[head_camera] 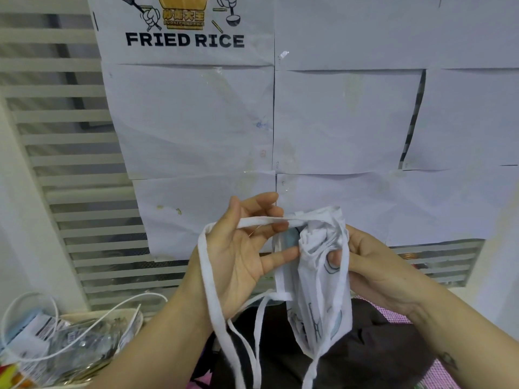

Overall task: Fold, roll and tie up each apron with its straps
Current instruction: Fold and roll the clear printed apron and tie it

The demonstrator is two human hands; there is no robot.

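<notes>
Left hand (238, 259): palm toward me, fingers (269, 211) nearly straight, not clenched. A white strap (264, 220) lies across those fingers, wraps round the outer edge of the hand and drops away below. I cannot tell whether it is nipped between two fingers or only draped over them.

Right hand (379, 273): wrapped round the rolled apron (317, 290) from behind, with the thumb (334, 258) pressing on the front. This is a firm hold on the roll.

Apron: held in the air between the hands, just right of the left fingertips and touching them at the upper end. Its long axis is close to upright, with the bottom leaning a little to my right. The strap leaves the top of the roll and runs roughly level to the left, so it is nearly square to the roll. My judgement is that the next wrap goes round the roll's short way, led by the left hand while the right hand holds the roll.

More loose straps (250, 346) hang below the hands.

Underneath is a dark cloth (379, 355), with pink checked cloth (393, 315) at the right edge. A tray (132, 318) of clutter with a white cable (92, 327) sits at lower left.

Behind is a wall of taped white paper sheets (337, 122), a "FRIED RICE" poster (185, 40) and a slatted panel (56, 136) at left.
</notes>
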